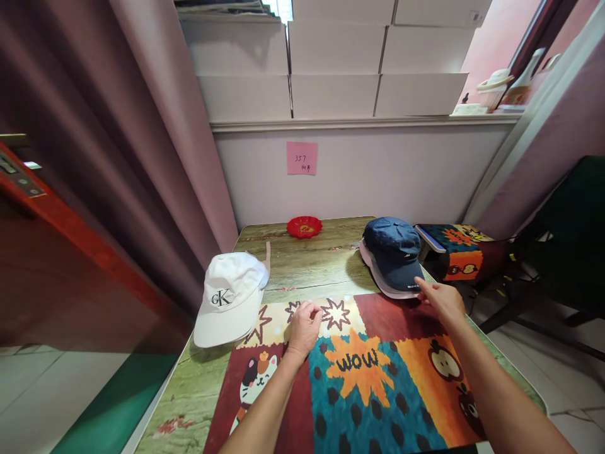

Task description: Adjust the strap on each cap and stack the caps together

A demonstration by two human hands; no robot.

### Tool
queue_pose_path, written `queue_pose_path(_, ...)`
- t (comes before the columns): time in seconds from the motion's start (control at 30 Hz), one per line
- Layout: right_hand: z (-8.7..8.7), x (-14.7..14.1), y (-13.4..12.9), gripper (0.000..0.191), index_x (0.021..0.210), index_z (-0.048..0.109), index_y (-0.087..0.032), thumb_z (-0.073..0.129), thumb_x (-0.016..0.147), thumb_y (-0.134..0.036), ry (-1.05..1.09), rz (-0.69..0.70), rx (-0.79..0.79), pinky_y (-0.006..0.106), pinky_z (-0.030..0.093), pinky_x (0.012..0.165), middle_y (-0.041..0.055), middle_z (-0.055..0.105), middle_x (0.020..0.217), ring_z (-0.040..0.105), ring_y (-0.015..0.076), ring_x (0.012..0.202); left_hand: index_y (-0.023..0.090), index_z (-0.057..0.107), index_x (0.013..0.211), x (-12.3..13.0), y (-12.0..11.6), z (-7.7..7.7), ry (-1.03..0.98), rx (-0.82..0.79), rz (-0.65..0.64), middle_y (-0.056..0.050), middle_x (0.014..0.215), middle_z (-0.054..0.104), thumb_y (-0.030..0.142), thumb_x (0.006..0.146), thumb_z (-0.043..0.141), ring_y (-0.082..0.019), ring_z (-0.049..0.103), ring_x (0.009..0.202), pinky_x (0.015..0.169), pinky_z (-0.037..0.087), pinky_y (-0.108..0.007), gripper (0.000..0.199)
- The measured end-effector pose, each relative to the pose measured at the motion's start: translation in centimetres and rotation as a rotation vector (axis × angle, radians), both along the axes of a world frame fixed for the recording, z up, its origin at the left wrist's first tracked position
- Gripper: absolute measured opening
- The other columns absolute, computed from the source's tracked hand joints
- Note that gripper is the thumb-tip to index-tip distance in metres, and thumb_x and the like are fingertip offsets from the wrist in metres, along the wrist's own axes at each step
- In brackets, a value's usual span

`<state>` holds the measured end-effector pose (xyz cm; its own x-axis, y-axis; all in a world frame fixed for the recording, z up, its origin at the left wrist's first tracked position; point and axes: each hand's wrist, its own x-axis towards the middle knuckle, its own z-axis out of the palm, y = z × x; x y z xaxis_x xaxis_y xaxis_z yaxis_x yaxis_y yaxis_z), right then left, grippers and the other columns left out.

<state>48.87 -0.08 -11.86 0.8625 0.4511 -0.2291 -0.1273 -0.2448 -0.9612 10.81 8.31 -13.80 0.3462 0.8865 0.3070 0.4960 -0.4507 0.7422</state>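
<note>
Navy cap (392, 243) sits at the far right of my counter (326, 268), nested over a pale pink cap (373, 270) whose edge shows beneath it; my right hand (442, 299) has its fingertips at the navy brim's front corner, though I cannot tell whether they grip it or merely touch; my left hand (305, 325) is loosely curled above the printed mat (354, 378), with nothing visible in it; for sound brim handling, I should settle the thumb and fingers on opposite faces, press lightly to avoid creasing, and check whether the grip spans one brim or both; the soft crown will likely dent if pushed, so I should keep pressure on the stiffer brim.
</note>
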Motion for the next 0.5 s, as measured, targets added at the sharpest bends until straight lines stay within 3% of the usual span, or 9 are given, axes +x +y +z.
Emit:
queue_pose_path(0.1,1.8,-0.7,0.4,0.043,0.092,0.072,-0.022,0.081,0.071,-0.058,-0.505,-0.067,-0.300,0.057,0.050,0.098,0.0133,0.076,0.094,0.070,0.0378,0.102,0.020,0.063,0.073,0.1,0.0,0.0,0.006,-0.006,0.004,-0.002,0.082,0.063,0.020,0.089,0.052,-0.018,0.060,0.081,0.079,0.045,-0.030,0.020)
queue_pose_path(0.2,2.4,-2.6,1.9,0.096,0.137,0.056,-0.021,0.086,0.057,-0.066,-0.682,-0.053,-0.254,0.062,0.038,0.109,0.0214,0.062,0.138,0.058,0.0431,0.126,0.020,0.062,0.072,0.1,-0.1,-0.1,0.008,-0.006,0.012,-0.002,0.083,0.062,0.020,0.089,0.052,-0.017,0.060,0.081,0.080,0.045,-0.029,0.019)
queue_pose_path(0.27,1.8,-4.0,2.9,0.125,0.150,0.042,-0.020,0.091,0.044,-0.066,-0.684,-0.004,-0.251,0.066,0.031,0.113,0.0256,0.045,0.153,0.044,0.0470,0.139,0.020,0.062,0.073,0.1,-0.1,-0.2,0.001,-0.006,0.011,-0.002,0.083,0.062,0.019,0.089,0.052,-0.017,0.059,0.081,0.079,0.045,-0.029,0.019)
queue_pose_path(0.37,0.3,-5.5,4.0,0.135,0.154,0.037,-0.022,0.094,0.038,-0.062,-0.631,0.025,-0.259,0.066,0.024,0.116,0.0253,0.036,0.159,0.032,0.0482,0.146,0.020,0.062,0.072,0.1,-0.1,-0.4,-0.012,-0.008,0.008,-0.002,0.082,0.061,0.019,0.089,0.052,-0.017,0.059,0.080,0.078,0.045,-0.028,0.019)
queue_pose_path(0.5,-0.9,-5.9,4.7,0.132,0.153,0.038,-0.024,0.095,0.039,-0.060,-0.616,0.031,-0.252,0.063,0.025,0.117,0.0233,0.036,0.159,0.035,0.0482,0.144,0.020,0.062,0.072,0.2,0.0,-0.8,-0.017,-0.012,0.012,-0.002,0.081,0.061,0.018,0.089,0.052,-0.017,0.060,0.081,0.078,0.044,-0.028,0.020)
